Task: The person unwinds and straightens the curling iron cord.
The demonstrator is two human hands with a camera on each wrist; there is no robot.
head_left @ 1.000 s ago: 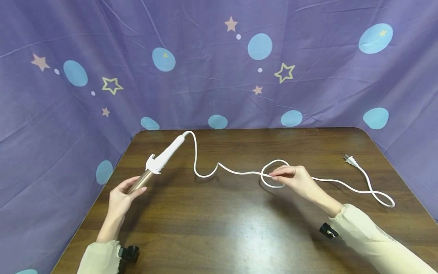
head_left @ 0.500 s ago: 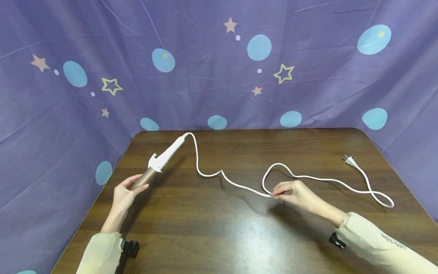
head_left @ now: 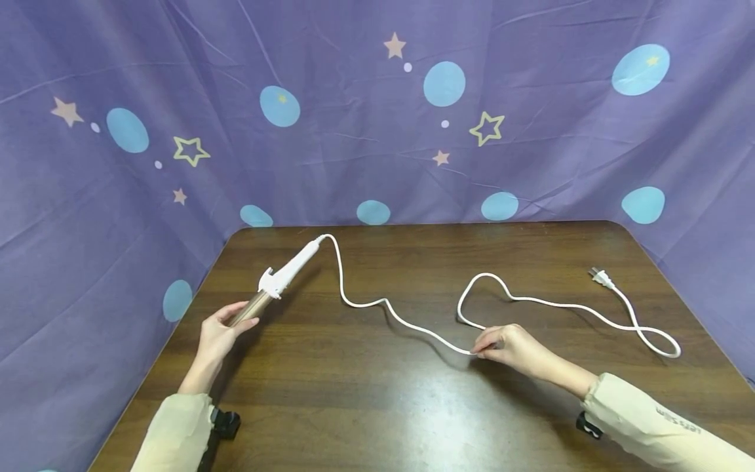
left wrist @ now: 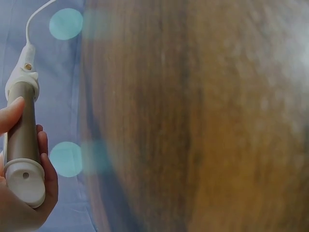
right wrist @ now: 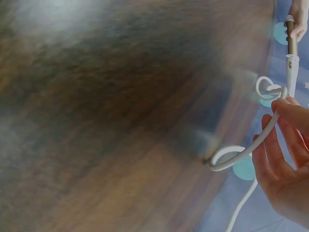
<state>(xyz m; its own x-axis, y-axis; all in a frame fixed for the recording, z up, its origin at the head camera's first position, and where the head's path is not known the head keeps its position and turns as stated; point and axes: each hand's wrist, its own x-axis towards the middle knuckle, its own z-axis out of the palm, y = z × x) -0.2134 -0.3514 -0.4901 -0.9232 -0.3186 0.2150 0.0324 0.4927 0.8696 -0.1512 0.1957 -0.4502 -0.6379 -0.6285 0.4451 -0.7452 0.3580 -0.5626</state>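
Note:
A curling iron with a white handle and a gold-brown barrel slants over the left side of the table. My left hand grips it by the barrel, thumb on one side and fingers round the other, with the handle pointing away. From the handle's end a white power cord runs in waves to the right. My right hand pinches the cord between thumb and fingers, close over the table, as the right wrist view also shows the cord crossing the palm. Beyond it the cord bends back in a wide curve.
The two-pin plug lies at the right of the brown wooden table, near a small crossing loop of cord. A purple curtain with stars and blue ovals hangs behind the table and along both sides. Each wrist wears a black strap mount.
My right hand has drawn the pinched cord toward me, and the round loop beside it has opened into a wide curve. My left hand and the curling iron have shifted slightly right.

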